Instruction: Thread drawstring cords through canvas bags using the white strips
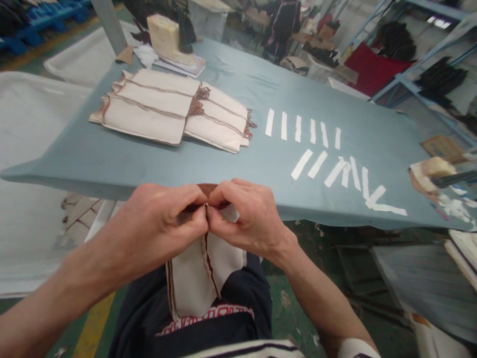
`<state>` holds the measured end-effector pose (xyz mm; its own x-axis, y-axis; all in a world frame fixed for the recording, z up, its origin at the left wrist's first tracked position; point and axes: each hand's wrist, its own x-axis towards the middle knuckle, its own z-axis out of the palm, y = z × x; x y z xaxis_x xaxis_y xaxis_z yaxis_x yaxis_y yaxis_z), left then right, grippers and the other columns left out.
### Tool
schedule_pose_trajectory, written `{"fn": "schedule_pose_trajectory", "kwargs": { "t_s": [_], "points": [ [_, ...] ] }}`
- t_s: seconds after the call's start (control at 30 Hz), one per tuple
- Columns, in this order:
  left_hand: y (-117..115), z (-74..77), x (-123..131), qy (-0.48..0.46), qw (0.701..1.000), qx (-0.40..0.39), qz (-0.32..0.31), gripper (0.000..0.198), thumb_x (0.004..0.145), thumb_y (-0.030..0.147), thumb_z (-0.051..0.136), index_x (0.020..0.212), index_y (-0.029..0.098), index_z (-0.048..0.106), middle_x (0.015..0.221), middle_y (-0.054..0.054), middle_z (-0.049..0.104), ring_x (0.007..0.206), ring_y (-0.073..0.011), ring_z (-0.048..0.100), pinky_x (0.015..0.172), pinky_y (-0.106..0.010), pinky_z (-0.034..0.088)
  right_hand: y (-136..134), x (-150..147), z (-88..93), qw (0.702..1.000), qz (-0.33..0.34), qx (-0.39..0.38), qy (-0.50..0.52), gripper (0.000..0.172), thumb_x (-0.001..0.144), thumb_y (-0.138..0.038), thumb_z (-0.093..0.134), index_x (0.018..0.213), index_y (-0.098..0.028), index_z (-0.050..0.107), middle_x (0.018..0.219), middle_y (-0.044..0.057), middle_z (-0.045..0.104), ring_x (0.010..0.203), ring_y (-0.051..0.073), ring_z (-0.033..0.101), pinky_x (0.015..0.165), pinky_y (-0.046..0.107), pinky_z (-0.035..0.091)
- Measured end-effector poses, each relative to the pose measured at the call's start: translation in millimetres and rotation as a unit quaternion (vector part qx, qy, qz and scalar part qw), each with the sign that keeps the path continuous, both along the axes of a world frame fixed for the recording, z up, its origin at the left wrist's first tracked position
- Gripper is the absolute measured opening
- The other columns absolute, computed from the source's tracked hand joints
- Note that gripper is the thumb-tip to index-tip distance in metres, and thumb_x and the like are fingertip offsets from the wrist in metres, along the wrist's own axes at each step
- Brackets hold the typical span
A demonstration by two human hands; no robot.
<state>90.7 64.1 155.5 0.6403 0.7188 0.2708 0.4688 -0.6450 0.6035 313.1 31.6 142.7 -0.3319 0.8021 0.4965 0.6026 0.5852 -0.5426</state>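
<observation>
Both hands meet at the near edge of the blue-grey table, thumbs and forefingers pinched together. My left hand and my right hand are closed on the top edge of a cream fabric piece with brown seams. The piece hangs down over my lap, its middle seam running below the fingertips. A brown strip shows just behind the fingers. Farther back lie overlapping stacks of similar cream pieces with brown edging and brown loose ends at their right side.
White strips lie in two rows on the table. A yellowish block stands at the back left, another at the right. White bins stand left; shelving stands back right.
</observation>
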Motion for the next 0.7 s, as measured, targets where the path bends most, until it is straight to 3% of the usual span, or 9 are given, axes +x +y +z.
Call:
{"fn": "schedule_pose_trajectory", "kwargs": {
  "t_s": [0.13,0.37,0.53,0.7],
  "points": [
    [5.0,-5.7,3.0,-0.059,0.992,-0.108,0.014,0.031,0.096,0.032,0.057,0.077,0.019,0.077,0.061,0.006,0.064,0.055,-0.0117,0.053,0.054,-0.025,0.035,1.7,-3.6,-3.6,0.995,-0.001,-0.073,0.064,0.013,0.094,-0.024,0.061,0.083,-0.026,0.055,0.078,-0.001,0.071,0.070,0.017,0.061,0.072,0.032,0.045],
    [19.0,-9.0,2.6,-0.104,0.955,-0.278,-0.007,0.033,0.088,0.040,0.061,0.070,0.018,0.077,0.063,0.004,0.061,0.058,-0.0125,0.050,0.053,-0.020,0.037,9.1,0.5,-4.5,0.957,0.061,-0.232,0.164,0.014,0.092,-0.029,0.066,0.083,-0.027,0.056,0.080,-0.002,0.069,0.072,0.017,0.059,0.071,0.030,0.050],
    [25.5,-2.9,-0.2,-0.094,0.951,-0.292,-0.029,0.032,0.086,0.042,0.060,0.071,0.019,0.076,0.063,0.003,0.064,0.057,-0.0128,0.054,0.052,-0.018,0.042,13.3,3.4,-6.9,0.942,0.088,-0.272,0.178,0.015,0.095,-0.031,0.068,0.085,-0.027,0.057,0.081,-0.002,0.067,0.073,0.017,0.057,0.069,0.031,0.050],
    [30.9,6.5,-5.7,-0.072,0.956,-0.279,-0.062,0.033,0.090,0.040,0.057,0.071,0.020,0.076,0.062,0.004,0.064,0.055,-0.0126,0.053,0.050,-0.018,0.041,20.0,5.2,-8.8,0.948,0.104,-0.243,0.179,0.023,0.095,-0.039,0.077,0.090,-0.026,0.059,0.085,-0.002,0.070,0.075,0.016,0.057,0.074,0.031,0.051]
  ]
}}
